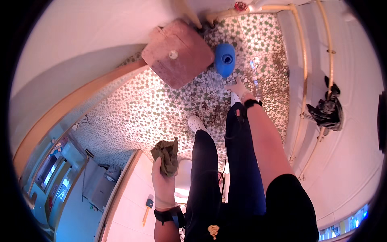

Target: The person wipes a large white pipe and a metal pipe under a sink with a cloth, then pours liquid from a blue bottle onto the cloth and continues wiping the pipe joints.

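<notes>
My left hand [163, 184], in a thin whitish glove, grips a crumpled olive-brown cloth [167, 155] low in the view. Farther forward, my right hand [239, 88], also gloved, is held out over the pebble-patterned floor [130, 112] with its fingers apart and nothing in them. Just beyond its fingertips stands a blue plastic container [225, 65] with a round opening facing up. Left of that container is a square, reddish plastic piece [181, 57], possibly a stool or a lidded bin, with a pale round mark on top. My white clogs [196, 123] rest on the floor.
Yellowish pipes [304, 66] run along the right wall, with a black plastic bag [328, 110] hanging from one. A red valve handle [240, 6] is at the top. An open doorway with a wooden frame [121, 193] lies lower left. Dark stains mark the floor.
</notes>
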A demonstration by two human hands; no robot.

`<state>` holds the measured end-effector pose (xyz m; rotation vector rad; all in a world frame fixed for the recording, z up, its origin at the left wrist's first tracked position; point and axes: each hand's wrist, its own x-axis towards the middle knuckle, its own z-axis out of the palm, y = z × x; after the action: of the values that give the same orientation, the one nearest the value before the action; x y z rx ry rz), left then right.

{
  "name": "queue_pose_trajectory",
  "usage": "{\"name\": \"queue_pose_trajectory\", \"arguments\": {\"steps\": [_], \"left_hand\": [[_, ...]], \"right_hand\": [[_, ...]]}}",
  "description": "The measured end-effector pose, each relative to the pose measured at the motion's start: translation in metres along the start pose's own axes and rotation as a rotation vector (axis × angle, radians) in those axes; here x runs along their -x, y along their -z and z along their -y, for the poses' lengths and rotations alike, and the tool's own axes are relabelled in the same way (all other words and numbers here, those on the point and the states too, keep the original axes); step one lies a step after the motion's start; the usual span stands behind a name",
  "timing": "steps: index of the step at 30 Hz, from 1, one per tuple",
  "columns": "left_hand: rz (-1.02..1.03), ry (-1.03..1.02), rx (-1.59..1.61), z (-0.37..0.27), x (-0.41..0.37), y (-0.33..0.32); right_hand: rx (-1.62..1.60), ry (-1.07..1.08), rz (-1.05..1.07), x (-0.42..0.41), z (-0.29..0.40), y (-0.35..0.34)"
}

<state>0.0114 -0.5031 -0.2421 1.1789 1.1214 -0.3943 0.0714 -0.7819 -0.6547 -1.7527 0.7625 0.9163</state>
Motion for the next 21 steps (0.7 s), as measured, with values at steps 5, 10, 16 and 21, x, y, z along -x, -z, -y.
{"name": "queue_pose_trajectory", "arguments": {"steps": [5,10,16,21], "left_hand": [[-0.054,0.194,0.163,0.045,-0.036,0.021],[-0.116,0.196,0.063,0.059,-0.046,0.018],[-0.018,0.226,-0.001,0.053,-0.044,-0.006],[0.105,0.186,0.102,0.055,-0.054,-0.026]], "right_hand": [[-0.252,0.043,-0.150,-0.063,-0.004,-0.042],[-0.491,0.075,-0.011,-0.056,0.017,-0.030],[-0.475,0.221,-0.129,-0.061,0.035,0.043],[-0.344,0.268,-0.103,-0.014,0.036,0.098]]}}
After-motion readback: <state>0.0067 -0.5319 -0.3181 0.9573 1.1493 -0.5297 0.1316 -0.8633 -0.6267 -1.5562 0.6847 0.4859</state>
